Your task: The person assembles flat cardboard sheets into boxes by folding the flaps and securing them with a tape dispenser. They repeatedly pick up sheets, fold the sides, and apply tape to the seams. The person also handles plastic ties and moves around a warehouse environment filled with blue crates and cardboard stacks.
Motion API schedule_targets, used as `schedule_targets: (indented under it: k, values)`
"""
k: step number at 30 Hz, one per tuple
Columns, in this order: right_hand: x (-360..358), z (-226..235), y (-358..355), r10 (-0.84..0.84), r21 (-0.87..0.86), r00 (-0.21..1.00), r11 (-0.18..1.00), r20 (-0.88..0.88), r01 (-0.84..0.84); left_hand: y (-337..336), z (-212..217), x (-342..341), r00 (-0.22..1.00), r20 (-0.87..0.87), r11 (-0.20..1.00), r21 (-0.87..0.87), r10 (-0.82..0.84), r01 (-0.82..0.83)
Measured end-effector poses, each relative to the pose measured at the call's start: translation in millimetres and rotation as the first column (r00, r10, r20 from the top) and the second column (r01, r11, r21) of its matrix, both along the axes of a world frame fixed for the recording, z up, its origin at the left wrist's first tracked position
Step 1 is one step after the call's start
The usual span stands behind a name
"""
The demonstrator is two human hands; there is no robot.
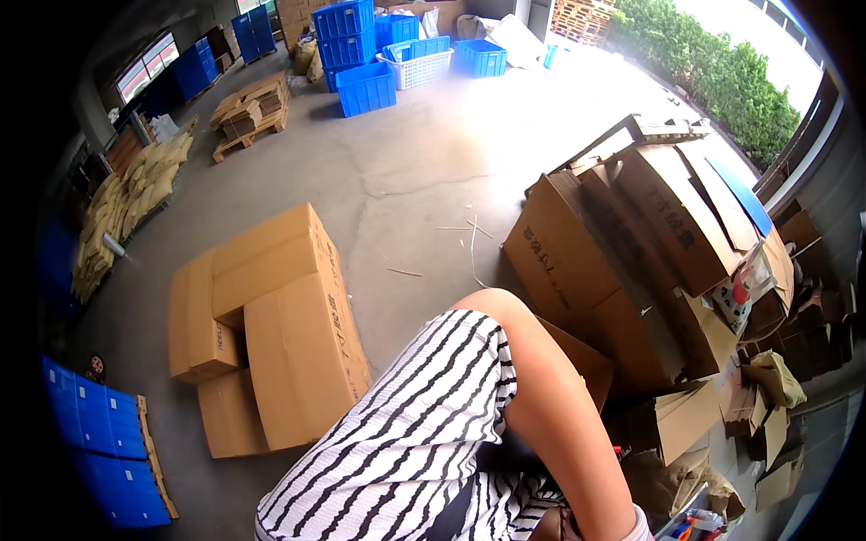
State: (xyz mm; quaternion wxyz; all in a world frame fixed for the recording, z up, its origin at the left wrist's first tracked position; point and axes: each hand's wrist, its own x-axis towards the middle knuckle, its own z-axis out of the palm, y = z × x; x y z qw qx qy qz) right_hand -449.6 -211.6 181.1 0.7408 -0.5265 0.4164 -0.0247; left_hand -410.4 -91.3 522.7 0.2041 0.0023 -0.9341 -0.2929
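Neither of my hands shows in the picture. A bent arm (564,424) in a loose black-and-white striped sleeve (397,424) fills the lower middle. Its bare elbow points ahead, and the forearm runs back down to the lower edge, where a pale pinkish edge (640,526) shows near the wrist. Left of the sleeve stands a block of closed brown cartons (302,347), taped and set tightly together. Beyond the forearm, on the right, are large bundles of brown cardboard (577,243). What the hands hold or touch is hidden.
Blue plastic crates (367,88) and a white basket (419,68) stand at the back. A wooden pallet (253,135) bears flattened cardboard. Yellowish sacks (135,203) lie far left, above blue boxes on a pallet (108,433). Loose cardboard (686,419) and bags lie right.
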Motion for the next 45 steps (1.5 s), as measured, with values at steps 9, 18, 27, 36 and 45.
schedule_targets:
  k: [9, 18, 27, 36, 45]
  values:
    - [-9.1, -38.9, -4.6, 0.057, -0.031, 0.998, 0.998, 0.033, -0.056, 16.6, -5.8, -8.2, 1.0, -0.022, 1.0, 0.01, -0.009, 0.009]
    - [-34.2, 82.8, 0.9, -0.216, -0.177, 0.976, 0.961, -0.005, 0.212, -42.1, -53.1, 162.3, 0.818, 0.013, 0.741, 0.416, 0.575, -0.527]
    - [-178.0, 6.3, 43.0, -0.632, 0.161, 0.751, 0.735, -0.192, 0.659, 98.6, -398.0, 286.4, -0.176, 0.85, -0.867, 0.494, 0.497, -0.064]
    - [-220.9, -113.4, 14.9, -0.888, 0.198, 0.313, 0.258, -0.337, 0.946, -240.5, -440.1, 15.5, 0.445, 0.795, -0.071, 0.515, 0.412, -0.854]
    - [-345.4, -175.3, -198.4, -0.972, -0.188, -0.082, -0.124, 0.221, 0.974, -469.1, -539.9, -166.6, 0.248, 0.634, -0.043, 0.406, 0.732, -0.913]
